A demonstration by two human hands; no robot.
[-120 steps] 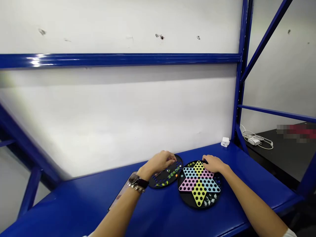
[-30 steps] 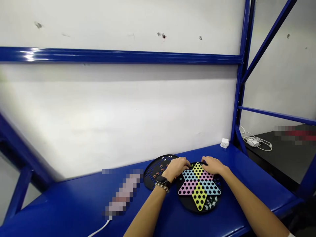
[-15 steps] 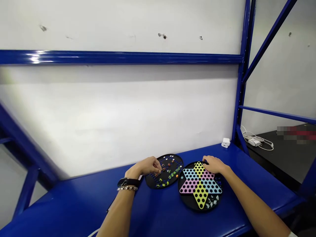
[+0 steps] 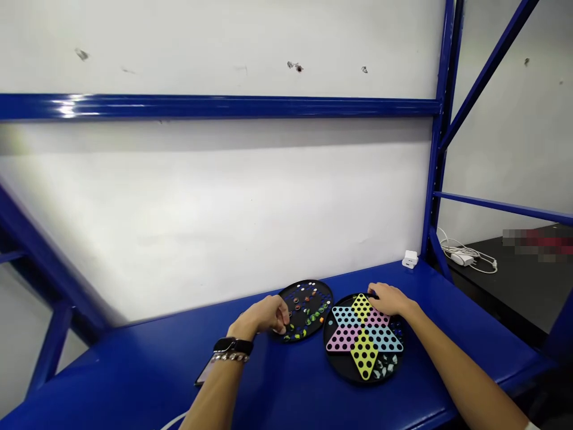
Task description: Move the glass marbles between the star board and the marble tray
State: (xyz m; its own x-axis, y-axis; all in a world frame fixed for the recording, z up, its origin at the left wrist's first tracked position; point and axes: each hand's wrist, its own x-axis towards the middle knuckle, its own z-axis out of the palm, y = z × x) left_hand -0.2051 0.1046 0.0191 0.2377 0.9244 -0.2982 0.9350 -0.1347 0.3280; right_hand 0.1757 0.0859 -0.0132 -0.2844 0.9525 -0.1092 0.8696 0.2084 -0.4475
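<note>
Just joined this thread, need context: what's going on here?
Someone is working bare-handed at a blue tabletop. The left hand is at the left side of a round black tray bearing marbles; I can't tell whether it holds one. The right hand is at the far edge of the neighbouring star-patterned board. White pieces lie beside the star.

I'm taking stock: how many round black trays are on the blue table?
2. One tray, dotted with small coloured pieces, is by the left hand; the other tray, under a star-shaped board, is by the right hand. No others visible.
</note>
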